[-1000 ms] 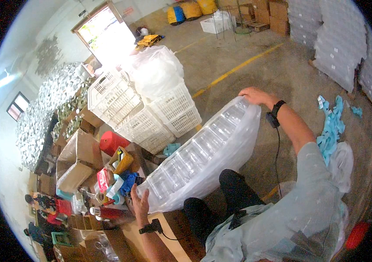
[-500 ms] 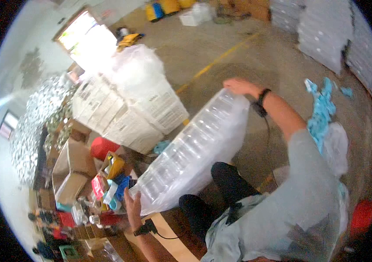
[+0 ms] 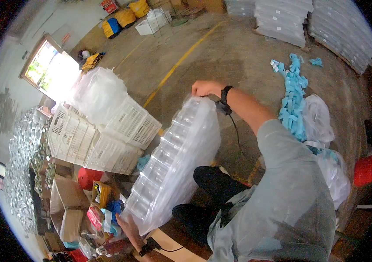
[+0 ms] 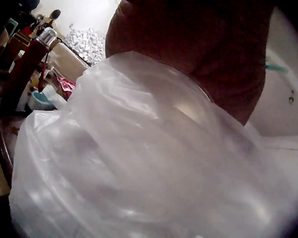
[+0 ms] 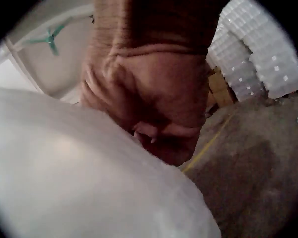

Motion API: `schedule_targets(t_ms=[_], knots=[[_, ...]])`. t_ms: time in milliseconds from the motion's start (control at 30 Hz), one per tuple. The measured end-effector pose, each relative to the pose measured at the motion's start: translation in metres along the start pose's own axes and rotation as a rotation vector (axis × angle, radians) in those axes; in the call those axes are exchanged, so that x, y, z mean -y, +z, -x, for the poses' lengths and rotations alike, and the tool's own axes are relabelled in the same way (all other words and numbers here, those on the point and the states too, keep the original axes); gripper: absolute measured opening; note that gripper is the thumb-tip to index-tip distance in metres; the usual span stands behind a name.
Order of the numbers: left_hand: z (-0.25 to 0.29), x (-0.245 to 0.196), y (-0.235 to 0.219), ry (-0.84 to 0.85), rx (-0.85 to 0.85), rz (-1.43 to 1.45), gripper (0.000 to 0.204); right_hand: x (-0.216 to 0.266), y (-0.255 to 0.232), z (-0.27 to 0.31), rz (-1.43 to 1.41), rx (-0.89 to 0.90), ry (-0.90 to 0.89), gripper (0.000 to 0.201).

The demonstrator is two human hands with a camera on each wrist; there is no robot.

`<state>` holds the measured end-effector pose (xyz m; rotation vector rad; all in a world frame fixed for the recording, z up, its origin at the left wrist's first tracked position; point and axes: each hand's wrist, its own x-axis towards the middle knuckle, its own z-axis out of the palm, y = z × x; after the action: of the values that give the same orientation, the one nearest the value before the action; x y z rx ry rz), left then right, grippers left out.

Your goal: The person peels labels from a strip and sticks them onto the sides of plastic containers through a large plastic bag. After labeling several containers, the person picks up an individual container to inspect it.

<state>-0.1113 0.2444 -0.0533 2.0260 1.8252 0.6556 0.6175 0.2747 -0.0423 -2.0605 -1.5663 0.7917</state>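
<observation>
Heap of small silvery-white pieces, glinting and rough-textured, lies at nine o'clock from where I stand, taking the wrapped row as the middle of the dial. Around eight, a brown cardboard box stands with its flaps open and angular. Over toward ten, white plastic crates, slotted like lattice, sit stacked beneath a puffy bundle of translucent film.

At seven o'clock the left hand touches the lower end of the bagged containers; most of its fingers are hidden by the film, so I can't tell whether they are curled. That long bundle slants up through the middle, in front of the person's dark-clad knees: clear, box-like shapes with rounded edges lined up side by side inside thin, wrinkled, milky plastic. At twelve, the right hand grips its upper end, fingers bent over the film.

Toward two o'clock, crinkled pale-blue strips lie tangled on the dull grey-brown floor, with tall, lumpy film-wrapped stacks beyond.
</observation>
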Motion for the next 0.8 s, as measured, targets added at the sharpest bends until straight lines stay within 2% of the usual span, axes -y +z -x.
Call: schedule_targets(t_ms=[67,100,167,200,267,300,367,400,467,500,533,600,733,800], knots=[[-0.002,0.008,0.003,0.001,-0.016,0.000,0.072,-0.004,0.007,0.002,0.011,-0.116,-0.010,0.031],[-0.002,0.009,0.003,0.001,-0.020,-0.007,0.072,-0.006,0.006,0.002,0.011,-0.117,-0.009,0.031],[-0.001,0.010,0.002,-0.001,-0.025,-0.012,0.073,-0.009,0.004,0.001,-0.035,0.013,0.038,0.027],[0.001,0.007,0.001,0.007,-0.023,-0.014,0.073,-0.005,0.002,0.007,-0.033,0.013,0.039,0.027],[0.003,0.003,0.002,0.012,-0.018,-0.013,0.073,0.014,-0.005,0.030,-0.422,-0.084,0.080,0.028],[0.003,0.002,0.003,0.029,-0.030,-0.038,0.074,0.026,-0.007,0.042,-0.420,-0.083,0.081,0.028],[0.004,0.006,0.004,0.045,-0.040,-0.058,0.074,0.047,-0.001,0.064,-0.188,-0.135,-0.024,0.045],[0.002,0.011,0.004,0.057,-0.039,-0.064,0.074,0.053,0.007,0.069,-0.185,-0.137,-0.020,0.045],[-0.003,0.016,0.006,0.072,-0.035,-0.066,0.075,0.058,0.022,0.074,0.067,-0.268,-0.017,0.060],[-0.004,0.017,0.007,0.081,-0.046,-0.077,0.075,0.058,0.020,0.076,0.032,-0.225,-0.038,0.070],[-0.003,0.018,0.007,0.090,-0.058,-0.088,0.075,0.058,0.017,0.077,0.034,-0.224,-0.036,0.070],[-0.003,0.017,0.007,0.095,-0.056,-0.064,0.074,0.059,0.013,0.079,-0.053,-0.043,-0.006,0.074],[-0.006,0.021,0.010,0.108,-0.061,-0.071,0.074,0.053,0.023,0.084,-0.005,-0.094,-0.038,0.082],[-0.008,0.019,0.010,0.110,-0.055,-0.087,0.073,0.060,0.025,0.094,-0.071,-0.053,0.044,0.087]])
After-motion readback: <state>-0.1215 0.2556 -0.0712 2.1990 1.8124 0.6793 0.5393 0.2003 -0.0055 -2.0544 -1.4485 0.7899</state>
